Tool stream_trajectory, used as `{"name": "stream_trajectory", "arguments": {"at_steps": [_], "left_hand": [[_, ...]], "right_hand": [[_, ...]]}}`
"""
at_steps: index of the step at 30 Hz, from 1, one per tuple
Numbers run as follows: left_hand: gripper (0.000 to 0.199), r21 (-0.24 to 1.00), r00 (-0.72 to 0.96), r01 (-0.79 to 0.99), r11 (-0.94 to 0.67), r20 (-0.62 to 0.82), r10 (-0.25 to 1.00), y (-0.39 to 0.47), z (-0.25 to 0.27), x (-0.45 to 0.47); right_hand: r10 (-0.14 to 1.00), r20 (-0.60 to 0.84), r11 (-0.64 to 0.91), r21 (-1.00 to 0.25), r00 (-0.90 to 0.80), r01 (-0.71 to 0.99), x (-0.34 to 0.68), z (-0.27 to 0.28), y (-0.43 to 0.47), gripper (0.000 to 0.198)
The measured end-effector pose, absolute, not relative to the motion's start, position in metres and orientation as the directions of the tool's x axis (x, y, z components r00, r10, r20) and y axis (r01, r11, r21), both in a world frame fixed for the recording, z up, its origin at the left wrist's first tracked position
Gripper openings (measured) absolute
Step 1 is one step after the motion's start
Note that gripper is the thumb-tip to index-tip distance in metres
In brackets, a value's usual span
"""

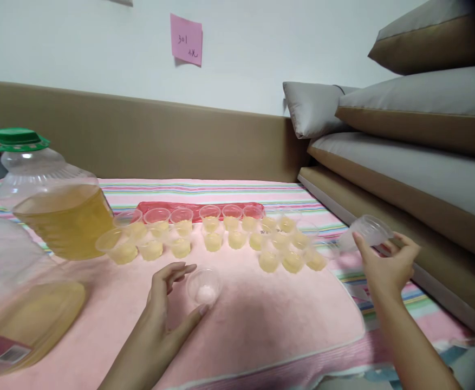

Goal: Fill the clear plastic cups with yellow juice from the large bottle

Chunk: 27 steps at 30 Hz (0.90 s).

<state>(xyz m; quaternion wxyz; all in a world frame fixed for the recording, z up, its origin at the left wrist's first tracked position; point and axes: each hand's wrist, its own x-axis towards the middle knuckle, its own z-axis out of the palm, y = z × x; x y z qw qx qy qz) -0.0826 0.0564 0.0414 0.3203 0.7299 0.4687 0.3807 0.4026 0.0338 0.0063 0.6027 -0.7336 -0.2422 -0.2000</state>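
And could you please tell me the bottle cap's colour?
The cap is green, best in the head view.

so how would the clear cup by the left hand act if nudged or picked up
The clear cup would probably feel light, since it appears unfilled. Its thin, see-through wall may flex if squeezed. Narrower at the base than at the rim, it could tip fairly easily.

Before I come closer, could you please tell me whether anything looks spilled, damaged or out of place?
Nothing stands out: I see no spill or damage, and the cups of yellow liquid stand upright in rows. The clear cups in the right hand are tilted, but held, so hardly odd.
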Motion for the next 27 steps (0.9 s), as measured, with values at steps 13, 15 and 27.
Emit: {"name": "stream_trajectory", "arguments": {"at_steps": [13, 15, 27], "left_hand": [[0.061, 0.854, 0.21, 0.422, -0.304, 0.234, 0.949, 0.047, 0.051, -0.079], [0.056, 0.85, 0.211, 0.422, -0.314, 0.245, 0.946, 0.05, 0.048, -0.08], [0.028, 0.788, 0.087, 0.448, -0.422, 0.431, 0.898, 0.062, 0.052, -0.098]], "right_hand": [[0.193, 0.516, -0.232, -0.803, 0.835, 0.549, 0.415, -0.011, 0.039, 0.09], [0.191, 0.519, -0.228, -0.802, 0.833, 0.552, 0.414, -0.012, 0.039, 0.09], [0.22, 0.477, -0.263, -0.811, 0.851, 0.523, 0.42, -0.014, 0.04, 0.102]]}}
